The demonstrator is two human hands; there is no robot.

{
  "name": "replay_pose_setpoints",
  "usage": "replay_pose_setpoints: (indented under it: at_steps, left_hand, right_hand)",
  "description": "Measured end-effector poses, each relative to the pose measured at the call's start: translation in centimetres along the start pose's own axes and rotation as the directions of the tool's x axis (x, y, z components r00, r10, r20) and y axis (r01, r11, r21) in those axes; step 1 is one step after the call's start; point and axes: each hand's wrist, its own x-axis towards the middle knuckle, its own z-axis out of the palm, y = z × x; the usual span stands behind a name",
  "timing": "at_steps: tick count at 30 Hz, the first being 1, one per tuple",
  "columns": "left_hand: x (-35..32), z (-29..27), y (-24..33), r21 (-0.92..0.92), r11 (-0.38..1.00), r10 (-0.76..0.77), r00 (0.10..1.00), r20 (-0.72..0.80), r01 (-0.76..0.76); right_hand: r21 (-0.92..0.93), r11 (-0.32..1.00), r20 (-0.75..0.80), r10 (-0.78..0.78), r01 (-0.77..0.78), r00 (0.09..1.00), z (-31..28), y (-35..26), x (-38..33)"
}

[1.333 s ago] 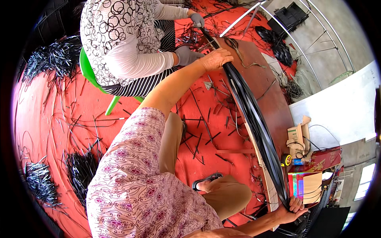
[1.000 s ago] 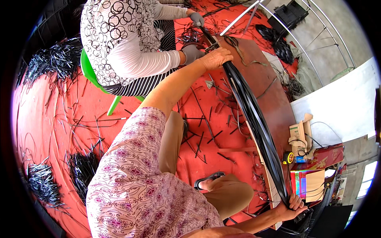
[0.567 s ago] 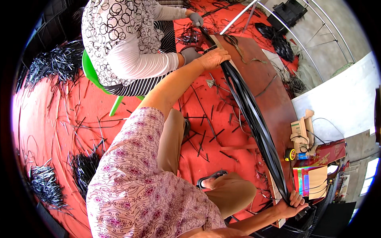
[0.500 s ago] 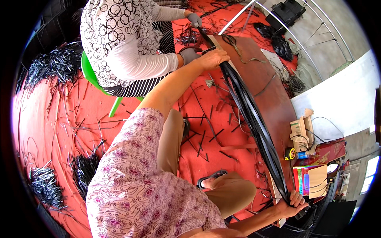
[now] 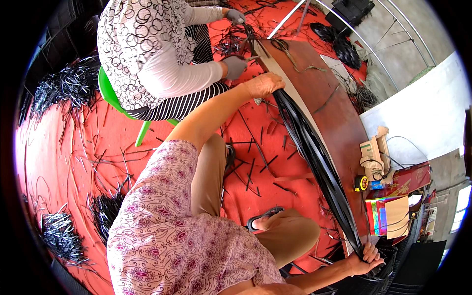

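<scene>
Along brown table (image 5: 334,113), both hands seemingly grip black strips (image 5: 314,157), fingers partly hidden.

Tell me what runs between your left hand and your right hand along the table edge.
In the head view, a long bundle of black strips spans from the left hand to the right hand, lying along the brown table edge.

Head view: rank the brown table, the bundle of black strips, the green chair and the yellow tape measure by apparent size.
1. brown table
2. bundle of black strips
3. green chair, mostly hidden by the seated person
4. yellow tape measure
</scene>
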Motion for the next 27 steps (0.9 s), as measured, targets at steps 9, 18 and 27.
replay_pose_setpoints:
  at_steps: [9, 18, 27]
  left_hand:
    - [-1.8, 3.5, 9.3, 0.017, 0.979, -0.147, 0.652, 0.744, 0.201]
    - [-1.3, 0.7, 12.1, -0.341, 0.851, -0.052, 0.710, 0.702, 0.399]
    - [-4.2, 4.4, 11.5, -0.108, 0.760, -0.355, 0.549, 0.757, 0.641]
  right_hand:
    - [-0.163, 0.982, 0.105, -0.080, 0.096, 0.991, -0.6, -5.2, -1.7]
    - [-0.161, 0.984, 0.120, -0.051, 0.070, 0.991, -0.8, -1.0, -1.7]
    - [0.170, 0.963, -0.280, -0.154, 0.207, 0.947, -15.6, -8.6, 4.8]
